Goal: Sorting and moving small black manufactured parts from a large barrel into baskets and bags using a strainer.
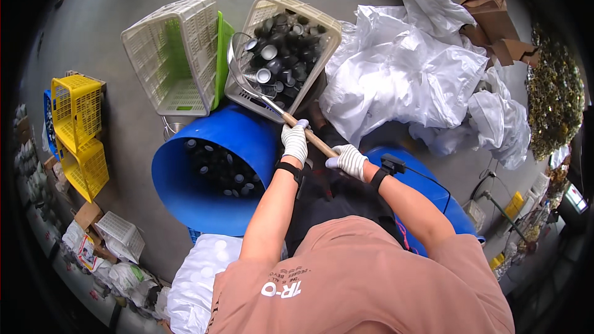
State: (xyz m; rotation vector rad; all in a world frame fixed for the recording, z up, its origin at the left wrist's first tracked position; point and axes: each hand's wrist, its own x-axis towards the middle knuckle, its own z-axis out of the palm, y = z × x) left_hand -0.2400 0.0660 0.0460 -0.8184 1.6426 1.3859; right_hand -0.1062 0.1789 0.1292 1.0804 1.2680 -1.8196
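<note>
Both hands wear white knitted gloves and grip the wooden handle of a long scoop (317, 141) with a round metal rim. My left hand (294, 141) is wrapped round the handle at its upper part, near the metal shaft. My right hand (348, 161) closes on it nearer to my body. The scoop's rim reaches over the left side of a cream plastic crate (332, 32). Inside that crate lie many small black rounded pieces (291, 55), some showing silvery-white round faces. Similar dark pieces (226, 170) fill part of a wide-mouthed blue barrel (179, 192) left of my forearm.
A cream crate (164, 55) lies on its side, with a green crate (223, 55) against it. White sacks (402, 74) heap up at the right, near torn cardboard (492, 15). Another blue barrel (433, 192) stands by my right arm. Yellow crates (77, 111) stack at far left.
</note>
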